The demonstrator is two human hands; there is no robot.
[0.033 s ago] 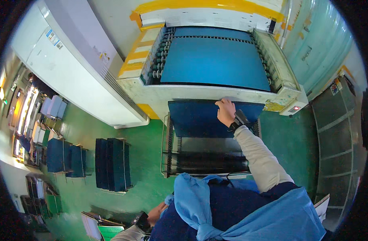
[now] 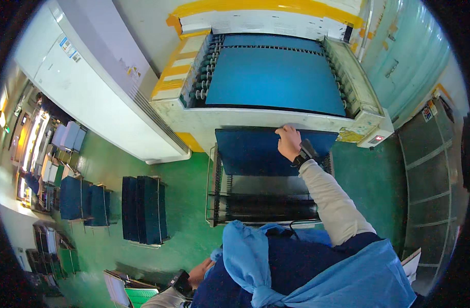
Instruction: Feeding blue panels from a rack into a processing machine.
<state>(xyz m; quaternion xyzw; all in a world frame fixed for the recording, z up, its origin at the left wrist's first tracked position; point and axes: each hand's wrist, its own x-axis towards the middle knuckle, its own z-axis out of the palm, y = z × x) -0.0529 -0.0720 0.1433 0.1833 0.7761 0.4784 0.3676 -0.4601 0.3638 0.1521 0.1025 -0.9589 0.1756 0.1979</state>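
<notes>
My right hand (image 2: 288,142) is closed over the top edge of a dark blue panel (image 2: 245,152), its fingers curled at the rim. The panel stands nearly upright in a slotted wire rack (image 2: 210,197) in front of me, and other panels may be hidden behind it. My left hand (image 2: 198,274) hangs low beside my hip, next to the light blue cloth tied round me. Its fingers are hidden there. Beyond the rack, a brighter blue panel (image 2: 273,77) lies flat on the rollers of a conveyor machine (image 2: 235,114).
A tall white cabinet unit (image 2: 91,77) stands at the left of the machine. Racks of dark blue panels (image 2: 142,210) stand on the green floor (image 2: 188,226) to the left. A grey metal cabinet (image 2: 430,179) is at the right, below clear plastic curtains (image 2: 409,56). More panels lean near my left arm.
</notes>
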